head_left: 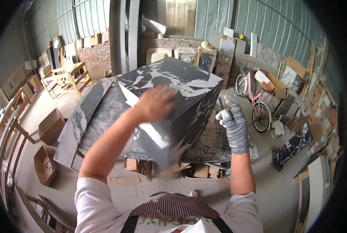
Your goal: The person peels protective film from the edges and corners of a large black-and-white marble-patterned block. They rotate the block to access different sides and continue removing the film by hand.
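A large block [189, 110] with sharp edges, black with white marbled patches, stands with one corner toward me. Over its top, near the left edge, is my bare left hand [155, 104], smeared by motion. A dark round patch shows just beyond its fingers; whether it is a shadow or a thing I cannot tell. To the right of the block I hold up my right hand [235, 126], in a grey knitted glove with whitish fingertips. Its fingers are curled in, and a thin dark sliver shows beside them, too small to name.
Beneath the block lies a dark, stained worktop [101, 116], with a marbled slab [78, 120] along its left side. Cardboard boxes [45, 165] sit on the floor at left, near a wooden frame [68, 77]. A pink bicycle [254, 95] and a marbled piece [295, 145] are at right.
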Available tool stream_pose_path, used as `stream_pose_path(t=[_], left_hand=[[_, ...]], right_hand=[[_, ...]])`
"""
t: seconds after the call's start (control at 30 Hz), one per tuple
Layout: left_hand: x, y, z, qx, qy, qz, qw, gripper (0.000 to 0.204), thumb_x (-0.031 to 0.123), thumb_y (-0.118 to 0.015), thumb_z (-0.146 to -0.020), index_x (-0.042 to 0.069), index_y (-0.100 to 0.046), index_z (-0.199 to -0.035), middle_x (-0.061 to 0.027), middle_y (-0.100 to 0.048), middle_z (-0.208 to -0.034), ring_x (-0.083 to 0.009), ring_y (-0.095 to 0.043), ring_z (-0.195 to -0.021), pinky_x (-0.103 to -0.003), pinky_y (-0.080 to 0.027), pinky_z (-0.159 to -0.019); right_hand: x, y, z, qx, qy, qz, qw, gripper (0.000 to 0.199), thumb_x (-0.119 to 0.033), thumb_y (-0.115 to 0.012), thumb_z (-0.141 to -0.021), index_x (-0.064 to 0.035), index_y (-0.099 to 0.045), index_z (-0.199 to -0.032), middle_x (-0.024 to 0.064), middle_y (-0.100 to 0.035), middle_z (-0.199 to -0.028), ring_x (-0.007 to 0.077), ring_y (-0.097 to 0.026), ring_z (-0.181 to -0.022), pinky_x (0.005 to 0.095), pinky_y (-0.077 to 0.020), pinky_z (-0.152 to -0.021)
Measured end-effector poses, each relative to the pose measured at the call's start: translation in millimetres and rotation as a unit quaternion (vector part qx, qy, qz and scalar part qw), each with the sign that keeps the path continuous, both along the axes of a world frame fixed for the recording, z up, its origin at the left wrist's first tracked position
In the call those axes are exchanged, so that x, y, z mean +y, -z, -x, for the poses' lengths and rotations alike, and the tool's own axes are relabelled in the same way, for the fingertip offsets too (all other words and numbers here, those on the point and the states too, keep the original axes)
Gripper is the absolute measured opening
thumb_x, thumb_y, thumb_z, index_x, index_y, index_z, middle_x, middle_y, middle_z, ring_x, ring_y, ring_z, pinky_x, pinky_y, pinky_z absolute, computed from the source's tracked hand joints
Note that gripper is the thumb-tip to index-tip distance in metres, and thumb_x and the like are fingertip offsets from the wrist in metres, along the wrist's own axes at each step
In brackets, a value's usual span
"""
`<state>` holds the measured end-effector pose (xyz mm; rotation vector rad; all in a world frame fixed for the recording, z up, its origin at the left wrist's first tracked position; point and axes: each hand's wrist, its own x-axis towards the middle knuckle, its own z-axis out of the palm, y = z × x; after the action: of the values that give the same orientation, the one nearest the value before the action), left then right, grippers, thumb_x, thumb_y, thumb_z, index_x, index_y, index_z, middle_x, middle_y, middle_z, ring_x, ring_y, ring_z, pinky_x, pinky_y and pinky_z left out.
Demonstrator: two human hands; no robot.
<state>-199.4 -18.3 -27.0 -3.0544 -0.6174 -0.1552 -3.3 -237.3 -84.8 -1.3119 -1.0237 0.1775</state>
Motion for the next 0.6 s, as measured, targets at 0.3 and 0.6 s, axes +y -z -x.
stream_pose_path(t=[0.3, 0.6], left_hand=[[-73.0, -0.1, 13.8, -0.057, 0.373, 0.058, 0.924, 0.026, 0.027, -0.063, -0.092, 0.010, -0.073, -0.108, -0.0119, -0.072, -0.100, -0.0310, -0.068, -0.095, -0.042, -0.055, -0.081], [-18.0, -34.0, -108.9, -0.096, 0.214, -0.038, 0.971, 0.014, 0.018, -0.066, -0.086, 0.010, -0.072, -0.096, -0.0112, -0.070, -0.093, -0.0344, -0.067, -0.094, -0.044, -0.053, -0.082]], right_hand=[[28.8, 31.9, -9.9, -0.032, 0.009, -0.086, 0.996, 0.011, -0.010, -0.063, -0.097, -0.0039, -0.066, -0.106, 0.0045, -0.070, -0.103, 0.0131, -0.064, -0.092, 0.0292, -0.0519, -0.084], [94.1, 68.7, -39.2, 0.019, 0.012, -0.132, 0.991, 0.011, -0.003, -0.072, -0.091, -0.0028, -0.071, -0.102, 0.0040, -0.071, -0.098, 0.0131, -0.064, -0.090, 0.0290, -0.0516, -0.083]])
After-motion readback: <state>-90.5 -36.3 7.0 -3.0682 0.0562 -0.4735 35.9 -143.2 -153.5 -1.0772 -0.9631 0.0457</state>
